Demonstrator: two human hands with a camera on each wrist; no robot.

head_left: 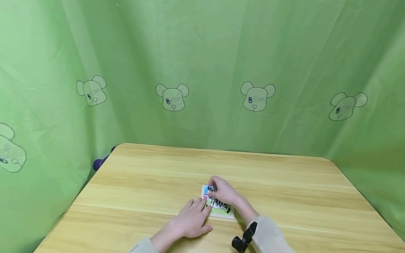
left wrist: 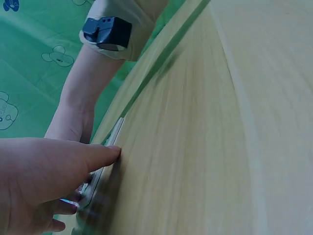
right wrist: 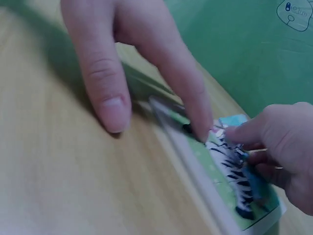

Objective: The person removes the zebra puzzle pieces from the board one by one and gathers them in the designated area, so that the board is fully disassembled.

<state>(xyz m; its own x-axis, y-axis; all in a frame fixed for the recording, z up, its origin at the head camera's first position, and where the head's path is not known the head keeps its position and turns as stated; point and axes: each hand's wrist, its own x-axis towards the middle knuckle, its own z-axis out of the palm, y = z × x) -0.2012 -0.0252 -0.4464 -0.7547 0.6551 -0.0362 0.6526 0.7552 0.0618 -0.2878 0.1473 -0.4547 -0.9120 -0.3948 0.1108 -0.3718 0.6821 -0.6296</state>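
A small square zebra puzzle board [head_left: 219, 212] lies on the wooden table in front of me. It has a pale rim, green ground and a blue top. My left hand [head_left: 193, 219] rests flat at its left side, index fingertip on the board and thumb [right wrist: 115, 115] down on the wood. Bent over the upper right part, my right hand [head_left: 225, 192] pinches a zebra puzzle piece [right wrist: 238, 150] between thumb and fingers, which partly cover it. The striped zebra body [right wrist: 234, 176] shows below those fingers. In the left wrist view, the board [left wrist: 116, 131] appears edge-on beyond my left thumb.
The wooden table [head_left: 142, 182] extends around the board on every side. A green curtain [head_left: 209, 45] with bear-head outlines surrounds it. A black wrist camera [head_left: 243, 241] hangs at my right sleeve. Past the table's left edge is a dark purple object [head_left: 98, 164].
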